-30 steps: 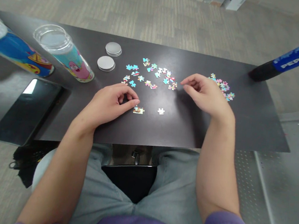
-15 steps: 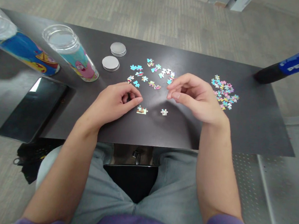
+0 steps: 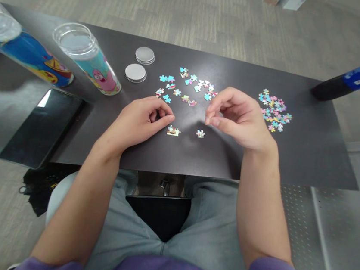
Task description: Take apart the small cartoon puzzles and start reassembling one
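My left hand (image 3: 144,120) rests on the dark table, its fingers curled in toward the thumb, and nothing shows in it. Just by its thumb tip lies a small joined strip of jigsaw pieces (image 3: 174,131). My right hand (image 3: 238,120) is held above the table with thumb and fingertips drawn together; whether a piece is pinched there is hidden. Below its fingertips lies a single jigsaw piece (image 3: 200,133). Beyond both hands several loose jigsaw pieces (image 3: 185,98) are spread out, some partly behind my right fingers. A denser pile of pieces (image 3: 275,113) lies to the right of my right hand.
Two stacks of round lids (image 3: 135,72) stand behind my left hand. At the left are two clear-topped printed canisters (image 3: 101,72) and a black phone (image 3: 42,128). A blue-and-black Pepsi cylinder (image 3: 351,81) stands at the right end of the table (image 3: 310,163).
The view has shifted slightly, so the tabletop things appear a little higher and to the right. My right fingertips have dipped slightly and drawn closer together. My left hand stays put.
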{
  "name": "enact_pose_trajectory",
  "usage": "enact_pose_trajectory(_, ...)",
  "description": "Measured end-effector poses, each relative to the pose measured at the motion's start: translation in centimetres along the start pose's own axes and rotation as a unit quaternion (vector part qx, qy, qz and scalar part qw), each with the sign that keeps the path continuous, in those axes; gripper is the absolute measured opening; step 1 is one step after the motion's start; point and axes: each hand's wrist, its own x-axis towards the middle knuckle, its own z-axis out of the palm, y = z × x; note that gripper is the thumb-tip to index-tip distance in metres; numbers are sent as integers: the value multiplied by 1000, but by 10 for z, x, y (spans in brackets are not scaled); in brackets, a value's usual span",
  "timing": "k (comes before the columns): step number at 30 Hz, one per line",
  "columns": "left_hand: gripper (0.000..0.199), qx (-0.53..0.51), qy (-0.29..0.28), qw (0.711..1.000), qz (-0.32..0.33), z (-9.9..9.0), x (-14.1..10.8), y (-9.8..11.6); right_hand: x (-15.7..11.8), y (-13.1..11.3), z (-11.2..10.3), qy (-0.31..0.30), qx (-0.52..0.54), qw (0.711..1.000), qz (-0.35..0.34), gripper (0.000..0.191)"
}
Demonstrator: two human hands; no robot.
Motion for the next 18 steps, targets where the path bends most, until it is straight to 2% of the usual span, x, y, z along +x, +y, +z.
enact_pose_trajectory(2,35,2,0,1000,2,0,0,1,0,-3,1,2,-5,1000,20,43)
enact_pose_trajectory(7,33,11,-1,1000,-2,0,0,3,2,-7,4,7,11,1000,17,36)
enact_pose_trajectory(12,29,13,-3,1000,2,0,0,4,3,-10,7,30,4,994,103,53)
enact_pose_trajectory(18,25,15,-2,1000,0,1,0,5,3,-19,11,36,37,988,147,51)
